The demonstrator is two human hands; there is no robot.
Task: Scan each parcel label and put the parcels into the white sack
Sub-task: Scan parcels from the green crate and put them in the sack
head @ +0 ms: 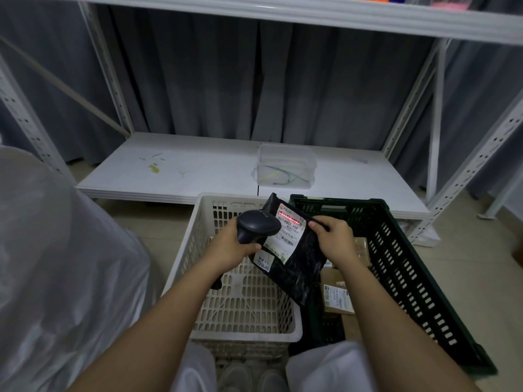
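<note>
L hand (231,244) grips a black scanner (256,225) by its handle, fingers curled round it, thumb along the side toward the parcel. Scanner head sits just above those fingers, aimed at the label. R hand (334,239) holds a black parcel bag (297,264) at its right edge, thumb and fingers pinched on the plastic, rest of the bag hanging down-left from the fingertips. White label (287,233) lies betw. the two hands, just left of the R fingertips, w/ a red scan line across its top barcode. Bag is held in the air over the gap betw. the white basket (243,312) and the dark green crate (410,264).

Below the R wrist, inside the crate: brown parcels (338,299), one w/ a white label facing up. White basket sits under the L forearm. White sack (56,264) bulks far left of the L hand, well apart from the bag. Beyond the fingertips, a low white shelf board (198,171) carries a clear plastic tub (285,165) w/ thin wires inside. Grey curtain (254,80) behind the rack.
</note>
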